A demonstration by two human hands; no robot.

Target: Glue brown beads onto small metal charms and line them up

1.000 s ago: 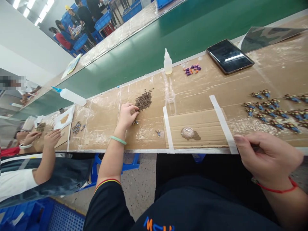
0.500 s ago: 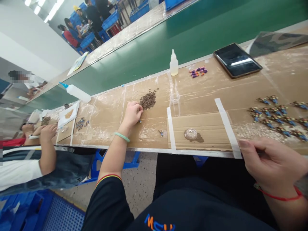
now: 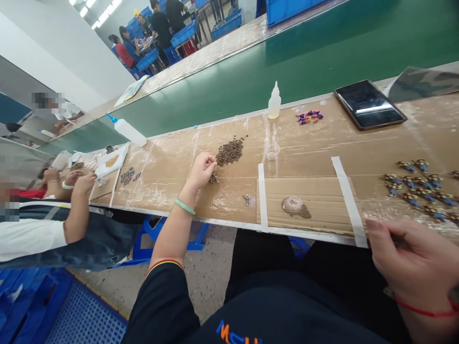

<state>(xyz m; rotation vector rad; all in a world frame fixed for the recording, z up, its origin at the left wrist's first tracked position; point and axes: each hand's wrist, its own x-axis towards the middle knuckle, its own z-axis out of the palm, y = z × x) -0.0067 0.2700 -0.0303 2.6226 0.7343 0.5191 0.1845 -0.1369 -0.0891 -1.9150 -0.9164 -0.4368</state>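
Left hand [image 3: 202,171] narrow, fingers bunched beside small figurine [image 3: 214,178], hold unclear; right hand [image 3: 412,272] curled at counter [image 3: 161,181] front edge, hold unclear; squeeze bottle [image 3: 274,102] at back edge contains pale liquid [image 3: 274,112].

Orange-and-blue lettering [image 3: 238,332] on the black shirt [image 3: 304,329] (upside down, cut off) stays unreadable.

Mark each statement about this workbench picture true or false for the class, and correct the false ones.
1. The left hand is beside a pile of small brown pieces. True.
2. The pale green bangle is on the right wrist. False: it is on the left wrist; the right hand has a red cord.
3. The squeeze bottle with the blue tip stands upright. False: it lies on its side.
4. A co-worker's hand is at the bench on the left. True.
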